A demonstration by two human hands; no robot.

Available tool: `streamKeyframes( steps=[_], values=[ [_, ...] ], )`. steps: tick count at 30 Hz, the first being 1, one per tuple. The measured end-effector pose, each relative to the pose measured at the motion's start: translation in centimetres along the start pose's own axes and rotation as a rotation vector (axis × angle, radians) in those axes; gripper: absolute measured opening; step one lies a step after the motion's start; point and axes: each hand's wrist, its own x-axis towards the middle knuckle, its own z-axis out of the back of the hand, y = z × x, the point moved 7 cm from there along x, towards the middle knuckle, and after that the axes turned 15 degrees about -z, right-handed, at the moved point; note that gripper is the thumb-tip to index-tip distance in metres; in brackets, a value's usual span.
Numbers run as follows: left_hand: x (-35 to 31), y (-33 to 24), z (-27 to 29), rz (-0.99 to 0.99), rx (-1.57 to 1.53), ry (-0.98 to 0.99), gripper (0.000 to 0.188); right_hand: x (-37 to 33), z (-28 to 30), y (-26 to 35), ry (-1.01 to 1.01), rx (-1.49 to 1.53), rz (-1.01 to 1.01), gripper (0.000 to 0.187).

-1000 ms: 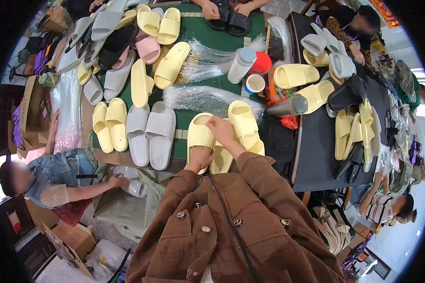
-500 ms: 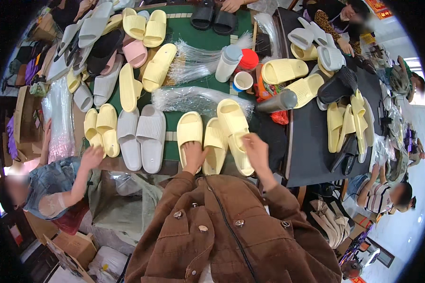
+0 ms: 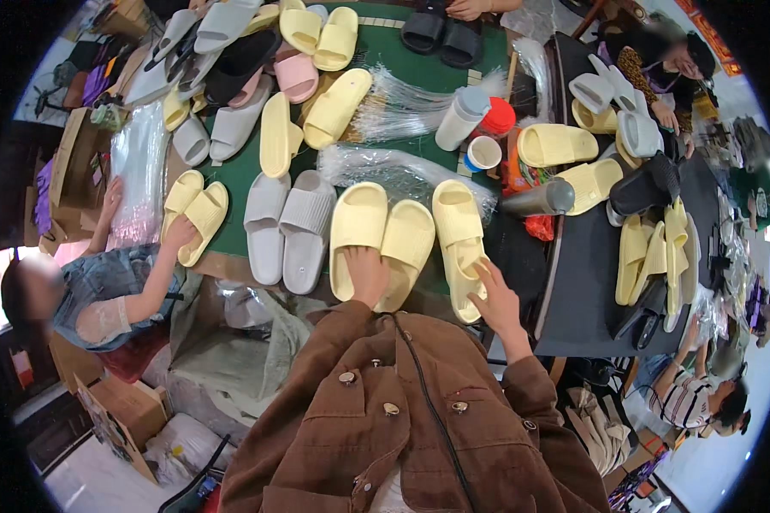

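Three yellow slide slippers lie before me at the table's near edge. My left hand [image 3: 368, 275] has its fingers in the left yellow slide [image 3: 357, 212], the tips at the strap and partly hidden. A second yellow slide [image 3: 406, 244] leans against it, tilted. Apart from these two, a third yellow slide [image 3: 459, 224] points away from me. At its right edge is my right hand [image 3: 496, 299], fingers and thumb spread, touching the heel part. A pair of grey slides [image 3: 306, 224] stands just left of my left hand.
At left, a co-worker's hand [image 3: 180, 232] touches a yellow pair [image 3: 204, 212]. Beyond lie clear plastic bags [image 3: 402, 171], a grey-white bottle [image 3: 462, 118], a paper cup [image 3: 483, 152] and a grey tumbler [image 3: 543, 198]. More slides are heaped at far left and on the black table [image 3: 573, 282].
The left two yellow slides have shifted left, away from the third one, and the second has tilted. My right hand's fingers have spread. The co-worker's hand has reached the yellow pair.
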Motion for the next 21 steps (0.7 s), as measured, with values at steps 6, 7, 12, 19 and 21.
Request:
streamKeyframes(
  steps=[6,7,12,19,21],
  values=[
    [0.2,3.4,8.0,-0.041,-0.108,-0.232,0.028,1.6,-3.6,0.6,0.043,-0.063,0.174,0.032],
    [0.4,3.0,8.6,-0.054,-0.151,-0.227,0.029,1.8,-3.8,0.5,0.059,-0.074,0.161,0.032],
    [-0.6,2.7,4.8,0.014,-0.512,-0.212,0.032,1.8,-4.2,0.8,0.079,-0.065,0.128,0.033],
    [-3.1,7.2,-0.5,0.145,-0.28,-0.236,0.029,1.2,-3.7,0.3,0.023,-0.041,0.095,0.032],
    [-4.6,11.1,-1.0,0.177,-0.113,-0.367,0.026,1.0,-3.4,0.7,0.01,-0.043,0.088,0.031]
  ],
)
